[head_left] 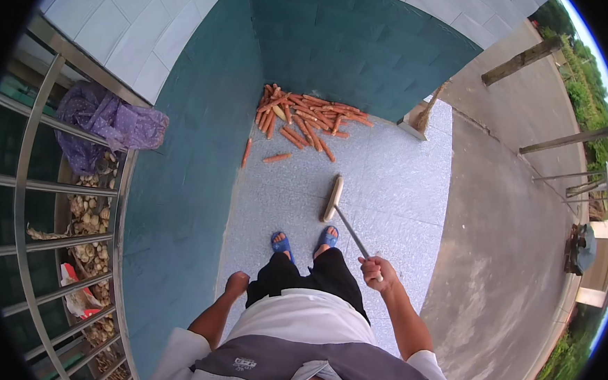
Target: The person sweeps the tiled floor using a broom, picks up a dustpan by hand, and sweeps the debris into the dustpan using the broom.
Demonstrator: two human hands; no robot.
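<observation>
My right hand (378,273) is wrapped round the upper end of the grey handle of a broom (352,232). The broom's long, pale head (333,198) rests on the floor just ahead of my feet, in blue slippers (282,244). Down at my left side, my left hand (238,283) looks curled into a fist, with nothing visible in it. Beyond the broom, a heap of orange-red corn cobs (311,114) lies in the corner against the green wall. Two loose cobs (277,158) lie apart at its near left.
Metal window bars (67,189) are on the left, with a purple bag (106,126) and garlic bulbs (90,212) behind or among them. Green tiled walls (186,183) border the speckled floor (395,175). On the right lies a concrete yard (504,223) with wooden posts (521,62).
</observation>
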